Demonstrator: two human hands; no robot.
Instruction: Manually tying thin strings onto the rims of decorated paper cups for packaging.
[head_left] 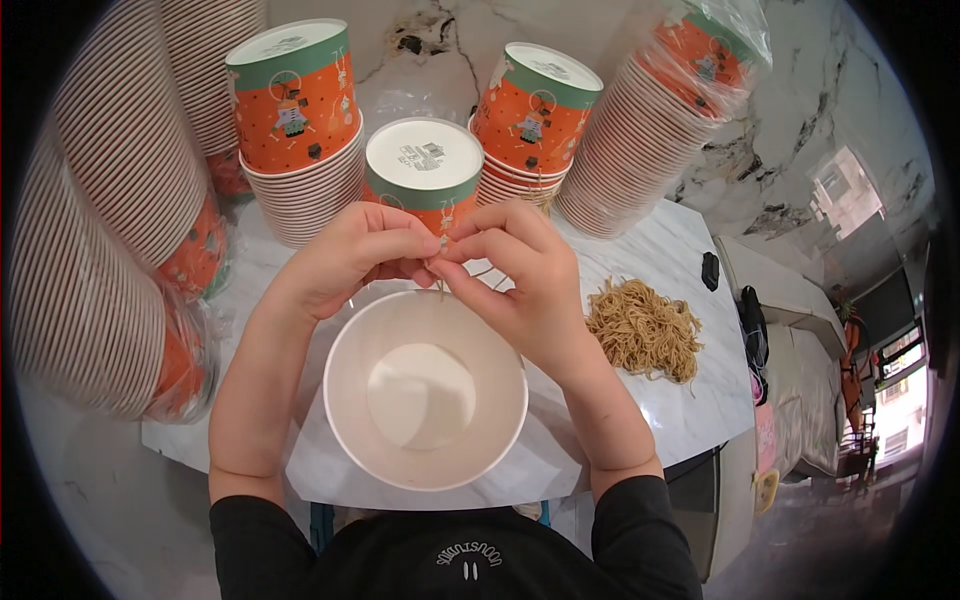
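Note:
My left hand [365,245] and my right hand [515,270] meet at the fingertips over the far rim of an open white paper bucket [350,420]. Both are closed in a pinch on a thin tan string [441,287], whose short ends show below and beside the fingers; how it is looped or knotted is hidden. The bucket stands upright with nothing in it. Just behind my hands, an orange and green paper bucket [422,155] stands upside down, its white base up. To the right of my right forearm lies a tangled pile of tan strings [645,330].
Upside-down bucket stacks stand behind, at left [300,200] and right [535,120]. Plastic-wrapped bucket stacks lean at the far left [90,290] and back right [640,140]. A small black object [710,271] lies near the right edge of the marble-patterned table [690,420].

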